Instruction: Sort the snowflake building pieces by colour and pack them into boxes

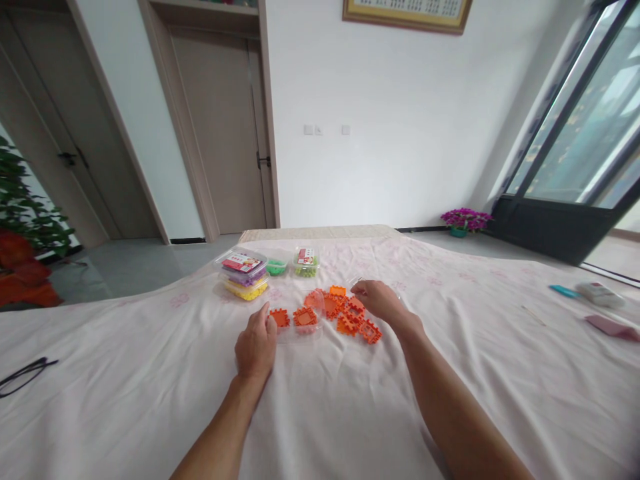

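Several orange plastic puzzle pieces lie in a loose heap on a pale pink bedsheet. My left hand rests on the sheet with its fingers curled, pinching one orange piece at the left of the heap, beside a clear plastic lid or tray that holds another orange piece. My right hand hovers over the right side of the heap, fingers bent together around a clear plastic box edge that is hard to make out.
Behind the heap stand clear boxes: a stack with purple and yellow pieces, a green one, a yellow-green one. Black glasses lie far left. A teal item, white packet and pink card lie far right.
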Tool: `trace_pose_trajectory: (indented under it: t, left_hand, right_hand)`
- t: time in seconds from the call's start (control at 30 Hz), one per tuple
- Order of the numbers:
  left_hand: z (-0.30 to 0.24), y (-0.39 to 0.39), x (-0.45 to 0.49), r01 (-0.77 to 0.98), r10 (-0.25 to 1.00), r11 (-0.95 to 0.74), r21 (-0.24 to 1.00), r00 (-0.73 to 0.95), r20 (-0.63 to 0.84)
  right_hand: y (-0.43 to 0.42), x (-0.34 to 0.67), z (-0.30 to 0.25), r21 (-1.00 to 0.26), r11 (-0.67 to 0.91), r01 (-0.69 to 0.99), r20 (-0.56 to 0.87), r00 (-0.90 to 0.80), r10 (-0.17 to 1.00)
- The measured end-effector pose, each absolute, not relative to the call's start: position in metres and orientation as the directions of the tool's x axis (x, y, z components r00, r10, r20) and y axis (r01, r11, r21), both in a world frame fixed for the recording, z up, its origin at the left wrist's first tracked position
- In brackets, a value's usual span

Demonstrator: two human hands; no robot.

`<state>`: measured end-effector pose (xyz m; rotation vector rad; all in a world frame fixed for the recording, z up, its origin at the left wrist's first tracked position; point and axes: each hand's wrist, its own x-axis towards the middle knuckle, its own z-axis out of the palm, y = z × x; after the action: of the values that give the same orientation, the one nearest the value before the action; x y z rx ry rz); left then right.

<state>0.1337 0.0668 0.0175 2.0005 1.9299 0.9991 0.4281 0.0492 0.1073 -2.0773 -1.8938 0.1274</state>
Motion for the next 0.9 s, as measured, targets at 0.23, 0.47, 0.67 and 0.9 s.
trace_pose_trajectory:
  t: [0.23,0.47,0.67,0.9]
  left_hand:
    - [0.019,0.067,0.135,0.776,0.943,-0.127,0.618,-0.1,0.318]
    - [0.017,0.067,0.134,0.747,0.943,-0.143,0.65,-0.097,0.319]
    - [0.015,0.068,0.133,0.747,0.944,-0.143,0.649,-0.094,0.316]
    - [0.013,0.07,0.133,0.751,0.936,-0.179,0.635,-0.07,0.346]
  right_hand:
    - [0.062,0.436,0.073,-0.246,-0.034,0.969,0.14,0.071,0.988]
    - [0.081,0.425,0.04,-0.236,0.038,0.971,0.245,0.022,0.969]
    - [0.106,0.418,0.042,-0.196,-0.07,0.978,0.199,0.109,0.974]
    - [0.122,0.419,0.052,-0.16,-0.126,0.979,0.178,0.154,0.972]
